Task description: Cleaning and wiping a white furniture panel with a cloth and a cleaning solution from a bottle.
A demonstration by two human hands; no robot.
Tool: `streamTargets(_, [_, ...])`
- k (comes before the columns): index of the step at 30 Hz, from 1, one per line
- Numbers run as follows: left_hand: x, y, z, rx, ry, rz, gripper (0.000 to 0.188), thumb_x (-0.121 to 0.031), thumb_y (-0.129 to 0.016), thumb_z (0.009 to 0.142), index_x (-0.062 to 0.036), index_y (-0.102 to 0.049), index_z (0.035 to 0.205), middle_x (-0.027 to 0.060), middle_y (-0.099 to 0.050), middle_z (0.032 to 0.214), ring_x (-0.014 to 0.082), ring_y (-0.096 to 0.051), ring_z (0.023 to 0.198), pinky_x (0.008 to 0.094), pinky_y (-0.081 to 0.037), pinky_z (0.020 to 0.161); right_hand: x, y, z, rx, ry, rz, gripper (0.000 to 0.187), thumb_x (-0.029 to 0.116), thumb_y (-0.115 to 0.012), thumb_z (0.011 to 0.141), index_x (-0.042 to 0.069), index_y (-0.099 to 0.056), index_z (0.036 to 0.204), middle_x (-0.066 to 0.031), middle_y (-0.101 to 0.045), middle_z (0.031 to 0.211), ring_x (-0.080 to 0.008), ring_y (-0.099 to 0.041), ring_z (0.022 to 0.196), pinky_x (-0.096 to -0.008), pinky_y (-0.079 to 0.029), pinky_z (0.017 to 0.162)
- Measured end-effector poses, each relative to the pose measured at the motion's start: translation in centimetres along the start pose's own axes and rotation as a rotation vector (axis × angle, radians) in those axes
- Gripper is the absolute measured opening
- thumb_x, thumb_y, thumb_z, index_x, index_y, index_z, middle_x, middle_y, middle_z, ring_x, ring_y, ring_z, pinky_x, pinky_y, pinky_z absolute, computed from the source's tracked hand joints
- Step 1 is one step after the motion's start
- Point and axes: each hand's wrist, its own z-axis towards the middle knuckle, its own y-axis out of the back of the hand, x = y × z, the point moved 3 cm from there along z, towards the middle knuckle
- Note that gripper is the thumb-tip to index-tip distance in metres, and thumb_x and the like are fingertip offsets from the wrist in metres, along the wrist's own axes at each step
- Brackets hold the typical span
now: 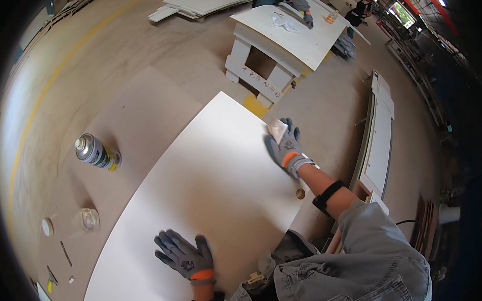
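Left hand point(186, 257): gloved, fingers slightly spread, on panel point(213, 146)
Right hand point(285, 147): at crumpled cloth point(277, 130); finger grip unclear
Panel: smooth, flat, white

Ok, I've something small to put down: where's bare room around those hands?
Bare: the white panel between the left hand and the right hand with its white wad; also the brown surface between the spray can and the panel's edge. Crowded: the near-left of that surface, with a clear jar, white lid, dark strip and yellow-ended tool.
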Motion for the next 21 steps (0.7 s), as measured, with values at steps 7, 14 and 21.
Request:
streamTargets(7, [-0.8,0.5,0.4,0.039,-0.019,-0.011,0.076,-0.041,-0.05,0.089,0.008,-0.025,0.142,0.0249,-0.026,0.148,0.039,-0.014,0.142,0.0564,-0.009,0.113,18.6,0.9,7.0,-0.42,0.509,0.132,0.057,0.039,-0.053,0.084,-0.001,-0.048,0.123,-0.0236,-0.043,0.131,-0.0371,-0.034,0.128,-0.0476,-0.019,0.109])
streamTargets(14, [0.6,1.1,-0.5,-0.058,-0.042,0.0,0.073,-0.039,-0.051,0.088,0.0091,-0.028,0.139,0.028,-0.03,0.144,0.0431,-0.021,0.138,0.0578,-0.01,0.112,30.1,-1.3,-7.2,0.007,1.323,0.627,0.036,0.029,-0.058,0.078,0.014,-0.05,0.11,-0.0119,-0.045,0.12,-0.0294,-0.039,0.121,-0.0432,-0.028,0.104])
streamTargets(21, [0.2,0.8,-0.1,-0.031,0.023,-0.111,0.069,-0.039,-0.053,0.088,0.0084,-0.037,0.135,0.0276,-0.035,0.142,0.0418,-0.026,0.137,0.0567,-0.012,0.112,17.7,0.8,7.1,-0.189,0.683,0.419,0.059,0.029,-0.061,0.081,0.001,-0.043,0.129,-0.0203,-0.045,0.132,-0.0368,-0.039,0.125,-0.0412,-0.026,0.11])
